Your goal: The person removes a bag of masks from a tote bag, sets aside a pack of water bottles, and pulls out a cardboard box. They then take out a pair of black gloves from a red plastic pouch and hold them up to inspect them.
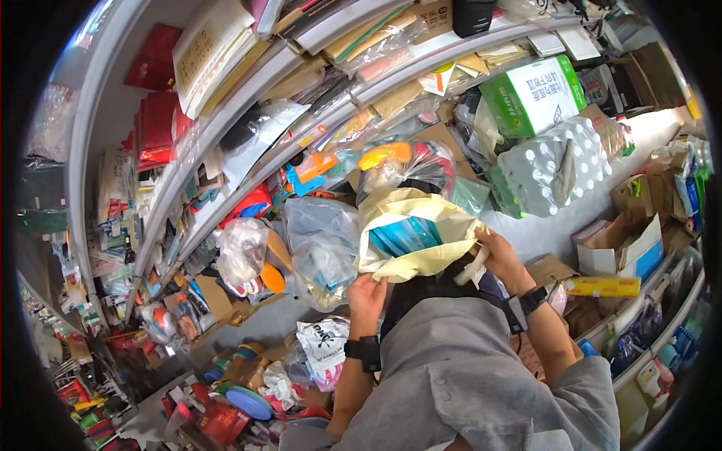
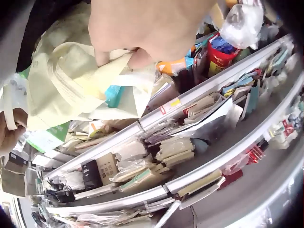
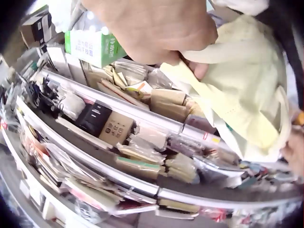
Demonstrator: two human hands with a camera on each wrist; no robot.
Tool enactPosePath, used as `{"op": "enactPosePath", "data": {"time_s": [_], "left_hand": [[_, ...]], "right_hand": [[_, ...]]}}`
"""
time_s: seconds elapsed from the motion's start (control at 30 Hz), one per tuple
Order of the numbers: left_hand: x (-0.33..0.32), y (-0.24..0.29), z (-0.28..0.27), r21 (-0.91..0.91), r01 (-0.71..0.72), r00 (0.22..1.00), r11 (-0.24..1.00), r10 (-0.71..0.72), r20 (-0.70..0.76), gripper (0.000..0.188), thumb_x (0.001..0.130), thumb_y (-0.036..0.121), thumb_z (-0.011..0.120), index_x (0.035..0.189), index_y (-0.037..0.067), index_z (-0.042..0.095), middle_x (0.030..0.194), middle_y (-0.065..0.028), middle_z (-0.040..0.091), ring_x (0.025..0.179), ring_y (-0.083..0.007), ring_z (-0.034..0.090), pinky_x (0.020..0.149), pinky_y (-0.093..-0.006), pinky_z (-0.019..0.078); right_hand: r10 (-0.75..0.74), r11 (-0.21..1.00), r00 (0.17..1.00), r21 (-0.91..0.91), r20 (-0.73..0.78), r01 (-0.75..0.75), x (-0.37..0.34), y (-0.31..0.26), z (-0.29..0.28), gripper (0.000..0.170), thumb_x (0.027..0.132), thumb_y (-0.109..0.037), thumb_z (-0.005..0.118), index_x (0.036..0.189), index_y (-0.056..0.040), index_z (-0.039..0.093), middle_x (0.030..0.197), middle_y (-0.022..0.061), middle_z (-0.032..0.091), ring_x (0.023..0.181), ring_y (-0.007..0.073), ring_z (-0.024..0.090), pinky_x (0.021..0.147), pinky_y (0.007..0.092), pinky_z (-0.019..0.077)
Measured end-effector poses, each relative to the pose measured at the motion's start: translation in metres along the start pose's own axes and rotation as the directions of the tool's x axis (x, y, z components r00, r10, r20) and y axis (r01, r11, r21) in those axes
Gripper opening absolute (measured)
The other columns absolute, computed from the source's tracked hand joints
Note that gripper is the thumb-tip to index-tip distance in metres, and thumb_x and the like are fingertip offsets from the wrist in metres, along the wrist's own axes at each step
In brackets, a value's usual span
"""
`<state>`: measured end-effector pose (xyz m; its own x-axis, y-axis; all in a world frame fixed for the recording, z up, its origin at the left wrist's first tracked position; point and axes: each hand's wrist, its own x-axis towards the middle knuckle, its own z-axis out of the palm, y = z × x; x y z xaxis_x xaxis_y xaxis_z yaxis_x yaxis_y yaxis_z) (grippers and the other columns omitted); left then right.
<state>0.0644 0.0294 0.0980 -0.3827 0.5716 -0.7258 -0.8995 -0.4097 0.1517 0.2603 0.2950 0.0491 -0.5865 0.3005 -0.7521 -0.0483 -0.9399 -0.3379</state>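
Both hands hold a pale yellow cloth tote bag (image 1: 421, 264) by its rim, its mouth spread toward the head camera. Inside lies a teal-blue packet (image 1: 404, 236). My left hand (image 1: 367, 298) pinches the near left edge; in the left wrist view its thumb and fingers (image 2: 137, 59) grip the fabric beside a strap. At the right corner, my right hand (image 1: 499, 254) grips the rim, and a strap hangs below it. The right wrist view shows the right hand (image 3: 161, 28) with its fingers curled over the bag's edge.
Crowded shelves (image 1: 361, 98) of envelopes and papers curve around the front and left. A plastic-wrapped pack of bottles (image 1: 553, 165) and a green-and-white carton (image 1: 534, 94) stand at the upper right. Open cardboard boxes (image 1: 620, 244) lie to the right. Grey plastic bags (image 1: 320, 240) sit left of the tote.
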Motion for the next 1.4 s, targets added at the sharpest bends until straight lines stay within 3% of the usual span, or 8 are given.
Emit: {"op": "enactPosePath", "data": {"time_s": [0.13, 0.4, 0.57, 0.63, 0.93, 1.0, 1.03, 1.4], "left_hand": [[0.006, -0.012, 0.002, 0.253, -0.145, 0.987, 0.956, 0.159, -0.036, 0.036, 0.093, 0.005, 0.038, 0.125, -0.007, 0.049, 0.127, -0.0219, 0.055, 0.117, -0.0316, 0.054, 0.105, -0.0433, 0.0412], [0.019, -0.013, 0.01, 0.159, 0.236, 0.971, 0.959, -0.237, -0.008, 0.042, 0.083, 0.006, 0.047, 0.123, -0.003, 0.052, 0.121, -0.0144, 0.061, 0.11, -0.0293, 0.059, 0.097, -0.0442, 0.0467], [0.038, 0.005, 0.055, 0.786, 0.295, 0.955, 0.543, -0.18, -0.234, 0.035, 0.083, 0.01, 0.057, 0.117, 0.005, 0.059, 0.114, -0.0101, 0.063, 0.104, -0.0258, 0.061, 0.093, -0.0381, 0.0487], [0.099, 0.028, -0.032, 0.993, -0.103, 0.991, 0.064, 0.096, 0.097, 0.021, 0.087, 0.017, 0.06, 0.105, 0.007, 0.064, 0.103, -0.008, 0.066, 0.091, -0.021, 0.063, 0.081, -0.0327, 0.0499], [0.251, 0.016, 0.048, 0.743, -0.206, 0.884, -0.637, 0.205, 0.421, 0.029, 0.084, 0.02, 0.066, 0.109, 0.006, 0.063, 0.109, -0.0154, 0.063, 0.101, -0.0359, 0.06, 0.087, -0.0408, 0.0477], [0.279, 0.007, 0.058, 0.707, -0.227, 0.888, -0.67, 0.157, 0.433, 0.038, 0.083, 0.023, 0.068, 0.117, 0.007, 0.059, 0.12, -0.0158, 0.058, 0.107, -0.0357, 0.057, 0.089, -0.0413, 0.0467], [0.294, 0.004, 0.055, 0.707, -0.223, 0.904, -0.671, 0.129, 0.408, 0.046, 0.083, 0.026, 0.068, 0.123, 0.008, 0.055, 0.123, -0.0154, 0.056, 0.109, -0.0353, 0.057, 0.089, -0.042, 0.0465], [0.332, -0.008, 0.069, 0.546, 0.021, 0.996, -0.837, 0.065, 0.062, 0.053, 0.076, 0.059, 0.066, 0.088, 0.007, 0.065, 0.085, -0.0167, 0.067, 0.084, -0.0342, 0.064, 0.072, -0.0431, 0.0484]], "right_hand": [[0.068, 0.95, 0.997, 0.307, -0.041, -0.052, -0.014, -0.014, 0.024, 0.031, 0.099, -0.017, 0.046, 0.12, 0.0046, 0.053, 0.114, 0.016, 0.06, 0.103, 0.0277, 0.06, 0.093, 0.0381, 0.0485], [0.165, 0.96, 0.978, 0.25, -0.131, -0.128, -0.062, -0.043, 0.026, 0.032, 0.089, -0.022, 0.045, 0.107, -0.0011, 0.061, 0.103, 0.0131, 0.066, 0.094, 0.0274, 0.062, 0.091, 0.0414, 0.0495], [0.206, 0.956, 0.938, 0.263, -0.28, -0.132, -0.104, -0.05, 0.047, 0.024, 0.088, -0.024, 0.046, 0.091, -0.0057, 0.062, 0.086, 0.0065, 0.064, 0.081, 0.0225, 0.061, 0.079, 0.0385, 0.0514], [0.173, 0.949, 0.932, 0.309, -0.318, -0.071, -0.113, -0.06, 0.052, 0.023, 0.089, -0.027, 0.047, 0.089, -0.0085, 0.062, 0.084, 0.0045, 0.063, 0.077, 0.0211, 0.06, 0.076, 0.0369, 0.0515], [0.025, 0.942, 0.905, 0.313, -0.425, 0.121, -0.099, -0.071, -0.011, 0.037, 0.096, -0.037, 0.043, 0.109, -0.0083, 0.061, 0.103, 0.007, 0.065, 0.095, 0.0241, 0.064, 0.087, 0.0408, 0.0528], [-0.211, 0.946, 0.901, -0.313, -0.379, 0.09, -0.101, -0.058, -0.045, 0.038, 0.096, -0.039, 0.043, 0.112, -0.0083, 0.06, 0.104, 0.0067, 0.066, 0.095, 0.0238, 0.064, 0.088, 0.0412, 0.0521], [0.132, 0.917, 0.89, 0.396, -0.437, 0.058, -0.098, -0.077, -0.006, 0.039, 0.096, -0.039, 0.043, 0.112, -0.0078, 0.059, 0.104, 0.0072, 0.066, 0.095, 0.0246, 0.063, 0.089, 0.0427, 0.0513], [0.194, 0.907, 0.832, 0.418, -0.52, 0.049, -0.084, -0.081, -0.015, 0.033, 0.088, -0.03, 0.046, 0.101, -0.0037, 0.062, 0.095, 0.0092, 0.066, 0.087, 0.0255, 0.062, 0.084, 0.0397, 0.0513]]}}
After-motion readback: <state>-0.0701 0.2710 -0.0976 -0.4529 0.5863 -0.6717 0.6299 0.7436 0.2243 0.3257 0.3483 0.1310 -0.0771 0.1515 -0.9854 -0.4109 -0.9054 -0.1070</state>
